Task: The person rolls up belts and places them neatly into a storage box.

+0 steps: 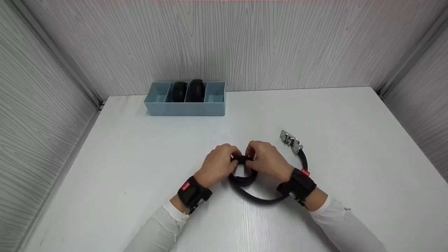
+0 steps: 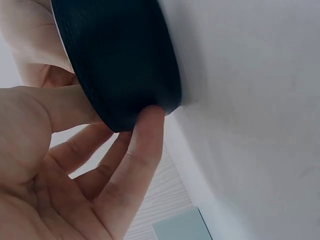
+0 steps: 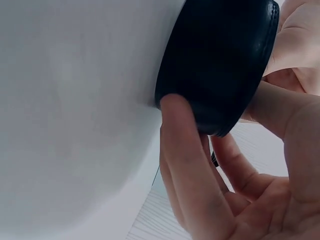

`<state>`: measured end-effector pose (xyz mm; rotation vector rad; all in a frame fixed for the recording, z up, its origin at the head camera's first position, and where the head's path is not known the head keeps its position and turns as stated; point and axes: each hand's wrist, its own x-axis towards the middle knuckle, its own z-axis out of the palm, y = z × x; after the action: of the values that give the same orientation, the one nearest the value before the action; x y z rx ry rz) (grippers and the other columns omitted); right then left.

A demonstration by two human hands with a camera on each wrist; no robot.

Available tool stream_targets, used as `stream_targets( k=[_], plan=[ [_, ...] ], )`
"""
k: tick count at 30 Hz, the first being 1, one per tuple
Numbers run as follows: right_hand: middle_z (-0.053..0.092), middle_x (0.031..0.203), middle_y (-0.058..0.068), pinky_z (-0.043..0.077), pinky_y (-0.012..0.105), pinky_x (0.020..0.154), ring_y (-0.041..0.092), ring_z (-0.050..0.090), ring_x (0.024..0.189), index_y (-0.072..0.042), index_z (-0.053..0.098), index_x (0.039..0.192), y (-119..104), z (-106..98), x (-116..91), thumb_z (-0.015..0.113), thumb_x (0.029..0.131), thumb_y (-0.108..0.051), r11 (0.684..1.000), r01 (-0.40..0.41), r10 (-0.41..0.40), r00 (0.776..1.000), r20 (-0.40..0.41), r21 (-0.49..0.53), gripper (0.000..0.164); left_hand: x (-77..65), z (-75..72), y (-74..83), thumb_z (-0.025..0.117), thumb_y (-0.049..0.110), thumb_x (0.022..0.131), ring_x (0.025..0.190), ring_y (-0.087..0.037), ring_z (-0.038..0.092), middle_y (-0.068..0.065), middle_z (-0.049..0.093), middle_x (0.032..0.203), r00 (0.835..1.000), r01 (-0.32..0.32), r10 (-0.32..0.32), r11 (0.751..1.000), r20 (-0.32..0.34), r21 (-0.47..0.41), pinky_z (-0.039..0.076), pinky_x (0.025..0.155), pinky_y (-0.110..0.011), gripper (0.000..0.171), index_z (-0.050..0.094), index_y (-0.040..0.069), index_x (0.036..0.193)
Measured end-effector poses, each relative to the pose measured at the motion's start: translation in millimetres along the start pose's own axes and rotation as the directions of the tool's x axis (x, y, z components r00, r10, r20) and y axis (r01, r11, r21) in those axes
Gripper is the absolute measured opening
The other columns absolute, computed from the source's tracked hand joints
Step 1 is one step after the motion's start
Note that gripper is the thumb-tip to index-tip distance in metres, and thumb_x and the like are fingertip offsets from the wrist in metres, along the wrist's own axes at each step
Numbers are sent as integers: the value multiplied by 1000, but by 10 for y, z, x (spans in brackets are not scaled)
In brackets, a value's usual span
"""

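Note:
A black leather belt (image 1: 266,201) stands on edge on the white table, partly wound into a ring. Its silver buckle (image 1: 291,141) lies at the free end, right of and beyond the right hand. My left hand (image 1: 217,161) pinches the coil's far left side, thumb inside the ring and fingers outside. On the far right side, my right hand (image 1: 268,159) pinches the same coil in the same way. Both wrist views show the smooth outer face of the coiled belt (image 2: 120,60) between finger and thumb. Part of the loose strap passes under the right wrist.
A blue divided box (image 1: 185,109) stands at the table's back, left of centre. Two rolled black belts, one (image 1: 180,91) beside the other (image 1: 197,90), fill its middle compartments; the outer two hold nothing. Wood-grain panels (image 1: 280,45) enclose the back and sides.

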<state>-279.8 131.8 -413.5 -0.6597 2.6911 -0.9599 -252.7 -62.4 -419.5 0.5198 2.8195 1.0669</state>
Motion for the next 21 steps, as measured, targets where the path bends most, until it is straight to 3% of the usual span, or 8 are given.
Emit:
stream_targets(
  k=[9,15,21],
  plan=[
    [67,88,2,50,30,64,15,61,77,-8,67,91,1,11,-16,75,84,-5,1000,15,-15,1000,-4,12,11,-17,-8,-1,71,3,93,94,-20,66,-7,70,102,1000,0,0,999,3,-34,54,78,-37,16,76,6,107],
    [63,86,3,49,32,68,17,60,79,-8,63,89,17,13,-18,73,83,-4,1000,-1,0,1000,-30,-9,12,3,-21,-5,76,7,90,89,-19,62,-7,68,100,999,34,-35,999,-6,-14,52,76,-36,17,74,4,106],
    [63,85,3,47,34,70,19,59,79,-8,61,91,13,6,-12,75,83,-6,999,-27,27,1000,-6,-18,16,4,-11,-24,73,2,89,90,-21,62,-9,68,100,1000,25,-25,1000,-9,2,52,78,-37,17,73,2,106]
  ],
)
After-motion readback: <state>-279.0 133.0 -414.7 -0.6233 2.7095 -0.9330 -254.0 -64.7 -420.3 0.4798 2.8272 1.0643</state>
